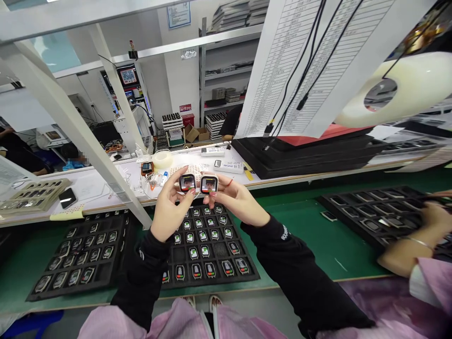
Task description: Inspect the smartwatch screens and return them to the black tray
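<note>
Holding the left watch (187,183) in the left hand (168,207) and the right watch (209,184) in the right hand (242,202), the person presents 2 lit screens side by side in the head view. The left grip is narrow: thumb across the lower part of the watch front, index finger at the upper left. The right grip is similarly narrow, with the thumb at the lower part of the screen. Both watches are raised above the far edge of the center tray (219,249), which lies on the green work surface (289,221) and bears rows of watches (202,235), many with lit screens. A left tray (105,272) of watches lies to the left; a right tray (348,216) lies to the right, where a co-worker's hand (438,219) is placed over it. 1 loose watch (329,216) lies just beside the right tray.

Caution: each held watch appears to be gripped mainly at its edges; a slackened pinch could let it fall onto the screens below. The 2 casings are very near each other, so a small inward wrist movement could knock them together. Thumb contact with the glass could trigger unintended touch input. The loose watch could be swept aside by the co-worker's hand.
</note>
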Action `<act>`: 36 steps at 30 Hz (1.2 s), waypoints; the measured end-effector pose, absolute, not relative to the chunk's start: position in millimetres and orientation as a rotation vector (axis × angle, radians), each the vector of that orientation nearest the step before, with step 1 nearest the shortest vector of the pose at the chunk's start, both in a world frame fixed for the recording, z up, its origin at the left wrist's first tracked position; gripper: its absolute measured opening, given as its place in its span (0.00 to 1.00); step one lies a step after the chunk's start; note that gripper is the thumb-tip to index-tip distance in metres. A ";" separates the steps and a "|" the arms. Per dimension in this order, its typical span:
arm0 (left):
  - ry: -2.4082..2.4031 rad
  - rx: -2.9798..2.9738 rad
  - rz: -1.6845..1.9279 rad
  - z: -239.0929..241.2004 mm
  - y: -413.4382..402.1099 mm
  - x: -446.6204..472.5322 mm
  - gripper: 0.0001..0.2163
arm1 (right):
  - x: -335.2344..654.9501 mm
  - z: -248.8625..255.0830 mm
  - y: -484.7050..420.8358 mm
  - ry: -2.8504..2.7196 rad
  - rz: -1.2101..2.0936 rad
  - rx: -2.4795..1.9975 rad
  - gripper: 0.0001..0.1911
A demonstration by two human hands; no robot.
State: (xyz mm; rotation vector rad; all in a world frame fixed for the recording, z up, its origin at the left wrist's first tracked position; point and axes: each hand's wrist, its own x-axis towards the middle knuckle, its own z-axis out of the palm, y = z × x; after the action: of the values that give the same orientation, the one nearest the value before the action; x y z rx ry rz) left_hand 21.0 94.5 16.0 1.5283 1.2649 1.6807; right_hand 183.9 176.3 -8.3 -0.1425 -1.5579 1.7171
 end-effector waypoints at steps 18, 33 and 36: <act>1.334 1.494 1.660 6.9 92.7 17.1 0.23 | 182.2 -19.1 179.2 -1.559 1.716 -0.243 0.30; 1.320 1.107 1.537 -54.2 55.5 4.8 0.26 | 190.5 -83.7 181.2 -1.462 1.790 -0.364 0.26; 1.323 0.884 1.422 -87.0 29.0 5.5 0.27 | 198.1 -157.4 181.1 -1.415 1.889 -0.604 0.33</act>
State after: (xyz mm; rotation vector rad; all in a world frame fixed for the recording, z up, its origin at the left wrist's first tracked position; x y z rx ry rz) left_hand 5.5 29.0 -87.0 0.8839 1.3231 1.4224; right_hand 198.1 181.1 -157.4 -0.6039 -1.4151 1.8887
